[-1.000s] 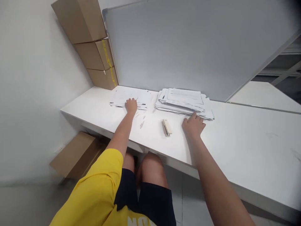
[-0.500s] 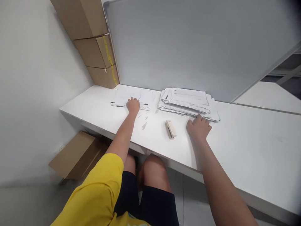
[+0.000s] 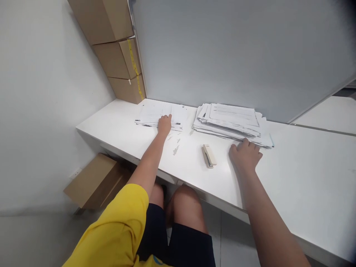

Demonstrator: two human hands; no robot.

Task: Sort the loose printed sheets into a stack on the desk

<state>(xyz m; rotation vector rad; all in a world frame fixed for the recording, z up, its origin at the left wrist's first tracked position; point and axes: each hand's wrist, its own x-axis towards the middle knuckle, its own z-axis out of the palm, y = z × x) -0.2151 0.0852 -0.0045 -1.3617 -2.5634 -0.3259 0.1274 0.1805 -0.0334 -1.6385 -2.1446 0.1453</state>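
Note:
On the white desk, my left hand [image 3: 165, 125] rests on the lower part of a low stack of printed papers [image 3: 151, 112], its fingers bent a little and apart, gripping nothing that I can see. My right hand [image 3: 246, 155] lies open, thumb spread, at the front edge of a thicker, uneven pile of papers [image 3: 233, 115]; its fingertips touch or nearly touch the lowest sheets. Between the two hands, nearer to the right one, a cream stapler [image 3: 209, 155] lies on the desk.
Brown cardboard boxes [image 3: 116, 57] with yellow tape are stacked at the desk's far left corner. A grey-white board [image 3: 236, 52] stands along the back. Under the desk's left side is an open cardboard box [image 3: 90, 180]. Grey marks [image 3: 176, 150] show on the desk top.
The whole view has shifted, so desk and papers appear farther right. My left hand's fingers look more drawn together on the papers. My right hand stays beside the thicker pile.

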